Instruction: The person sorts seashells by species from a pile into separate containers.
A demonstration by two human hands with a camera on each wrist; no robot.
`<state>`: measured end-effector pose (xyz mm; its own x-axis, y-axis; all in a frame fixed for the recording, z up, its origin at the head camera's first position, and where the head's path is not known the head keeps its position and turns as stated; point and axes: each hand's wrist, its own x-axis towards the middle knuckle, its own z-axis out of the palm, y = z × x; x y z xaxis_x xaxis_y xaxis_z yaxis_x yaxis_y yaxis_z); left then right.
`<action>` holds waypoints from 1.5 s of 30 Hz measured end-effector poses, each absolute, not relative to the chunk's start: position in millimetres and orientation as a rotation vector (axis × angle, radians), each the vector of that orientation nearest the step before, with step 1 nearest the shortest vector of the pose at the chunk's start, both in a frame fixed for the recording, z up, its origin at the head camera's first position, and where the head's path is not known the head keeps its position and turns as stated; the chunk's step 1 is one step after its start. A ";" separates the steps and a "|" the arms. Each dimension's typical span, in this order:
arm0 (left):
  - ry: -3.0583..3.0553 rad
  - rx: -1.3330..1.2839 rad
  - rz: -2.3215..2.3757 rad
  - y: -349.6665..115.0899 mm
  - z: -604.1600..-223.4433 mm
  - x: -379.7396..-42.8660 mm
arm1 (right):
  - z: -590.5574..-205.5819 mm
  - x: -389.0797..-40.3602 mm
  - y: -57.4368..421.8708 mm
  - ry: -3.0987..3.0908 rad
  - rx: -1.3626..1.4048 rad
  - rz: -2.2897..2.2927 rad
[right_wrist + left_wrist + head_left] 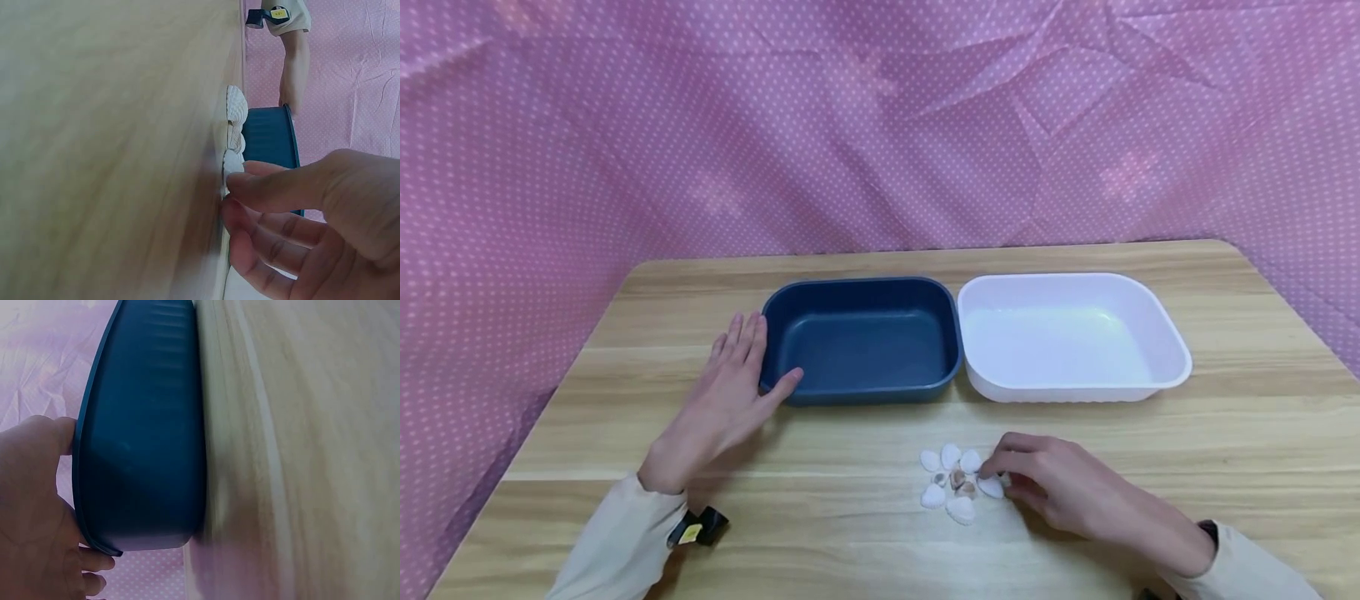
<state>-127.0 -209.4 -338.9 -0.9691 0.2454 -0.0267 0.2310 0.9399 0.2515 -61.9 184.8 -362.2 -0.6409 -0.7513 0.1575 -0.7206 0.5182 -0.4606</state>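
Fingers extended, my left hand (pixel 726 400) rests against the left end of a dark blue plastic basin (pixel 865 354), its thumb at the near rim. In the left wrist view the thumb and fingers meet the rim of that basin (pixel 144 437). My right hand (pixel 1067 483) pinches a white seashell (pixel 991 487) at the right side of a ring of shells. Other white seashells (pixel 960 510) lie around several small brownish shells (pixel 957 478) in a flower-like pattern. From the right wrist, thumb and fingertips close around the edge of the white shell (pixel 232 162), low at the tabletop.
A white plastic basin (pixel 1075 333) stands right beside the blue one, farther back than the shells. Both are on a light wooden table (pixel 850 533). Pink dotted cloth (pixel 880 125) hangs behind and at both sides of the table.
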 end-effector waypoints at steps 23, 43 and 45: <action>3.052 0.402 0.404 -213.9 -342.5 -128.3 | -361.9 -64.7 184.1 2.608 -1.190 -0.753; 3.041 0.429 0.354 -212.5 -342.0 -129.8 | -316.8 -88.6 155.2 2.804 -1.162 -0.842; 3.038 0.435 0.346 -212.3 -341.0 -130.3 | -312.3 -92.5 147.1 2.797 -1.136 -0.870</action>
<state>-130.3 -212.3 -341.0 -0.9590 0.2827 -0.0203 0.2709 0.9352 0.2279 -92.5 147.1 -312.3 -0.7382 -0.6442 0.2002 -0.6441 0.5850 -0.4929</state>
